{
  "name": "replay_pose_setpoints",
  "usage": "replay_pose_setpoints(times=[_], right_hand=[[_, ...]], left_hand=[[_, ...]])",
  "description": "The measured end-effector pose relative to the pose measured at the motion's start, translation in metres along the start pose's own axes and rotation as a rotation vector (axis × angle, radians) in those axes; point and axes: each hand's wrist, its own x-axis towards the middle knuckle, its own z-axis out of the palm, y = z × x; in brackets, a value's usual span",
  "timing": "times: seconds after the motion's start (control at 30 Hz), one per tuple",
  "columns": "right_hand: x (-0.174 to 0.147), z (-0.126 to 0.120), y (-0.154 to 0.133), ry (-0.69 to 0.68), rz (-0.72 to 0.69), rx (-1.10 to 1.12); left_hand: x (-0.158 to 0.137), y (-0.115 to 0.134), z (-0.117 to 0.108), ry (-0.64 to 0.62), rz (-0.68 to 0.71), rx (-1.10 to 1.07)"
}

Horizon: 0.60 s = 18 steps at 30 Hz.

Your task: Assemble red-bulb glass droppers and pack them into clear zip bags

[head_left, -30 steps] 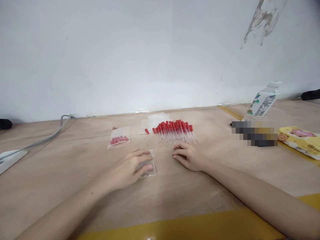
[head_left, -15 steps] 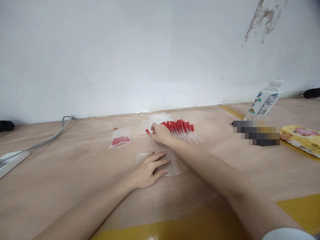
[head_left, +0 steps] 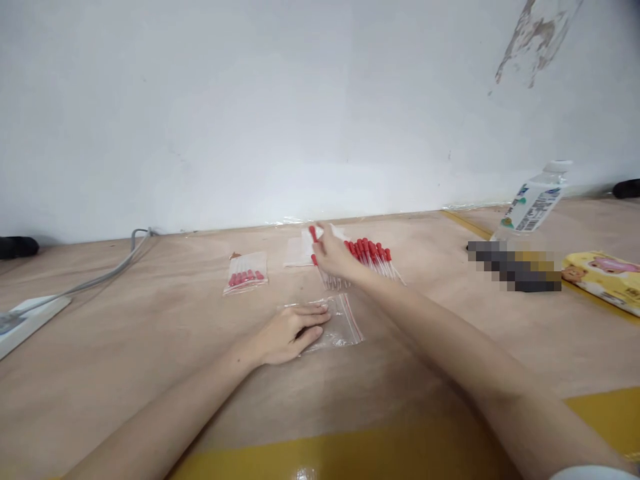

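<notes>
My left hand [head_left: 293, 330] lies flat with fingers stretched out on a clear zip-lock bag [head_left: 345, 330], whose red-striped seal is on the right. Farther back, my right hand [head_left: 334, 253] pinches a dropper [head_left: 313, 233] with a red bulb, its bulb pointing up and left. Under and beside that hand lies a row of droppers [head_left: 370, 252], red bulbs toward the wall and clear stems toward me; my hand hides part of the row. To the left, a zip-lock bag of droppers [head_left: 246, 273] holds several with red bulbs.
White empty-looking bags [head_left: 299, 252] lie behind my right hand, near the wall [head_left: 225, 120]. At right are a plastic bottle [head_left: 533, 203], a pixelated dark item [head_left: 520, 267] and a yellow wipes pack [head_left: 603, 277]. A grey cable [head_left: 110, 270] runs to a white power strip [head_left: 35, 323] at left.
My right hand has moved slightly right and away from me, and a red-bulbed dropper is now lifted in its fingers. My left hand's fingers have drawn closer together on the bag.
</notes>
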Motion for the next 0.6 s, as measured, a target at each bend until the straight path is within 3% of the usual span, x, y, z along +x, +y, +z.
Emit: replay_pose_setpoints(times=[0.13, 0.27, 0.37, 0.6], right_hand=[[-0.047, -0.032, 0.044, 0.250, 0.187, 0.375], [-0.093, -0.031, 0.072, 0.334, 0.399, 0.696], [-0.107, -0.026, 0.073, 0.338, 0.411, 0.778], [-0.106, -0.022, 0.061, 0.325, 0.455, 0.838]], left_hand=[[-0.004, -0.005, -0.001, -0.025, 0.023, 0.006], [-0.001, -0.006, 0.004, -0.018, 0.015, -0.003], [0.002, -0.006, 0.007, -0.002, 0.018, -0.018], [0.003, -0.008, 0.008, 0.010, 0.012, -0.043]])
